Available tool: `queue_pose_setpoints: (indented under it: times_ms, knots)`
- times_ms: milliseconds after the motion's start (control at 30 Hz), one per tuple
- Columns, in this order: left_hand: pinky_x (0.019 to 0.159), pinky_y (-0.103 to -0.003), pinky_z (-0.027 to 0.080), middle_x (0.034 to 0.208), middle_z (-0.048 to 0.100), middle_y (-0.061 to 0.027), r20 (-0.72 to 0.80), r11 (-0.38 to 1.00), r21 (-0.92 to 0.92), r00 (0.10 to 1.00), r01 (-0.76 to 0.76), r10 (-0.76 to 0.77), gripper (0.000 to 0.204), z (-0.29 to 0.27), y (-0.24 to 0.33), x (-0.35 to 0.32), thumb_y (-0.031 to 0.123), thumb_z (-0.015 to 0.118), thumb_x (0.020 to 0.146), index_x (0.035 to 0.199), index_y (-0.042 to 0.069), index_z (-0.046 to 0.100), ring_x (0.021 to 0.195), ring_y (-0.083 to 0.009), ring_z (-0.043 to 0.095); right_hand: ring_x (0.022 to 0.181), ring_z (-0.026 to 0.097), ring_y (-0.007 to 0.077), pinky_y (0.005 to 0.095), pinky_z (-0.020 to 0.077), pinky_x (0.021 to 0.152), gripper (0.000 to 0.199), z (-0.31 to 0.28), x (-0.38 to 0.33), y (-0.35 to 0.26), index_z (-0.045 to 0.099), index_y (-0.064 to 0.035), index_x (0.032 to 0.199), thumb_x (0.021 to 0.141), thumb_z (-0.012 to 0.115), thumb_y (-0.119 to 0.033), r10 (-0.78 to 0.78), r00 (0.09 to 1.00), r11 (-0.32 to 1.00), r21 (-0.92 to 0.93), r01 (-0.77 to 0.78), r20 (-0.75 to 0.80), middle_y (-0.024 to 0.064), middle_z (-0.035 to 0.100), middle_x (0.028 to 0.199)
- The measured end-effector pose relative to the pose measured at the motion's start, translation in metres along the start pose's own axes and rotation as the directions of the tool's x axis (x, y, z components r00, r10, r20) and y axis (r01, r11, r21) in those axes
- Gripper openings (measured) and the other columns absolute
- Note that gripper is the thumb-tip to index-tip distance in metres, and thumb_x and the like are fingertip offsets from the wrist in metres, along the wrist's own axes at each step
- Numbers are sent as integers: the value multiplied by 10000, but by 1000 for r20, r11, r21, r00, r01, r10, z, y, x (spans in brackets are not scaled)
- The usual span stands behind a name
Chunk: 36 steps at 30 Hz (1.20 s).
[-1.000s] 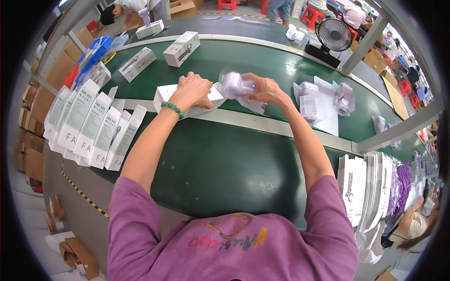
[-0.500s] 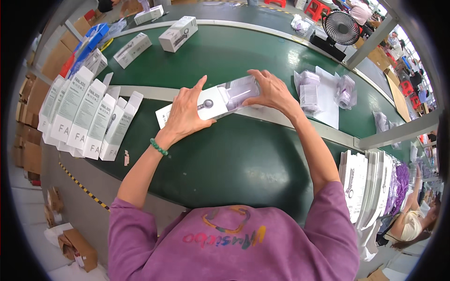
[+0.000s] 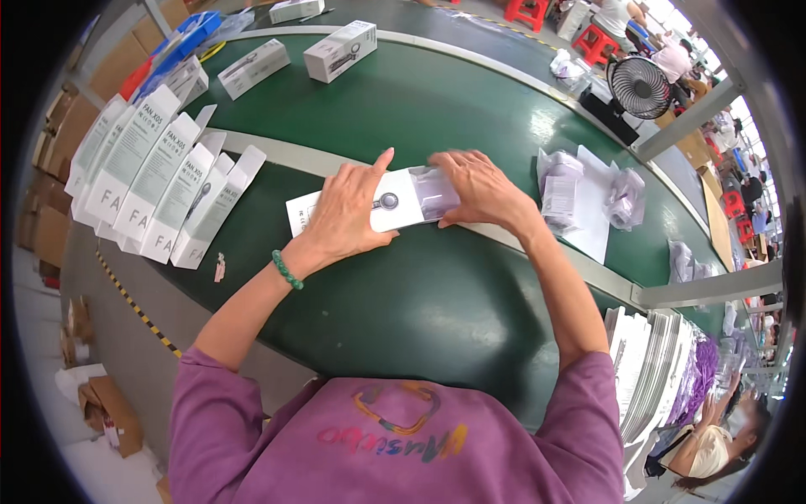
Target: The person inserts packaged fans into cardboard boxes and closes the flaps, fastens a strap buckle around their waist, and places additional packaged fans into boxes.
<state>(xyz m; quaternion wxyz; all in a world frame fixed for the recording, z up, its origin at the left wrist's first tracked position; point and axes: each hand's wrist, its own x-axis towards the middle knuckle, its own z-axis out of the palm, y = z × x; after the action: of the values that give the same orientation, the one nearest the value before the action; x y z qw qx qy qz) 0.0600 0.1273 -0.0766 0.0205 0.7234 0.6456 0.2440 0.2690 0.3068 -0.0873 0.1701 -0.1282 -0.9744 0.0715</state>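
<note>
A long white cardboard box [image 3: 400, 204] lies slantwise over the pale rail of the green bench. My left hand [image 3: 340, 210] clasps its left part from above, thumb on the near side. Out of the box's right end sticks a clear plastic tray [image 3: 434, 193] with something light purple inside, partly in the box. My right hand [image 3: 487, 195] grips the tray's outer end, fingers over the far side and thumb at the near side. The tray's tip is hidden under that hand.
Several white boxes [image 3: 151, 181] stand packed at the left, some with flaps up. Further boxes [image 3: 340, 52] lie at the back left. Bagged purple items [image 3: 561, 189] rest on white sheets at the right, near flat stacked cartons [image 3: 651, 361]. A black fan [image 3: 638, 86] stands behind.
The clear tray has slid further left into the box, so less of it shows. My right hand has come closer to my left hand. The whole view has shifted slightly.
</note>
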Motion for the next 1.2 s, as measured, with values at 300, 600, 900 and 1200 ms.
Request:
queue_pose_setpoints:
  times_ms: [300, 600, 900, 1200]
  knots:
    - [991, -460, 430, 1253, 604, -122, -36, 996, -63, 997, 68, -70, 1194, -12, 27, -44, 191, 940, 573, 1566, -2, 306, 1121, -329, 546, 1076, 611, 268, 412, 442, 948, 688, -24, -51, -59, 545, -116, 1430, 799, 804, -206, -12, 966, 998, -57, 28, 258, 77, 658, 1113]
    - [961, -452, 437, 1251, 590, -138, -57, 997, -40, 996, -72, 70, 1032, -11, 61, -95, 145, 892, 599, 1504, -8, 421, 1126, -344, 542, 937, 576, 232, 358, 421, 837, 874, -36, -119, -127, 399, -16, 1539, 780, 806, -169, 105, 962, 994, -38, -99, 251, 63, 590, 998]
    - [960, -439, 441, 1249, 635, -128, -21, 995, -94, 999, -31, 29, 1078, -10, 64, -100, 92, 898, 574, 1519, -9, 389, 1113, -332, 546, 930, 659, 332, 456, 528, 832, 1036, -41, -107, -90, 346, -145, 1592, 682, 836, -217, 151, 845, 944, 178, -277, 514, 99, 651, 1008]
    - [978, -432, 427, 1266, 636, -105, 12, 989, -148, 999, -29, 32, 1075, -9, 66, -96, 94, 886, 589, 1535, 1, 382, 1117, -318, 553, 1004, 687, 348, 441, 540, 860, 814, -16, -90, -81, 558, -65, 1396, 650, 870, -159, -113, 888, 891, 441, -107, 445, 144, 706, 1073]
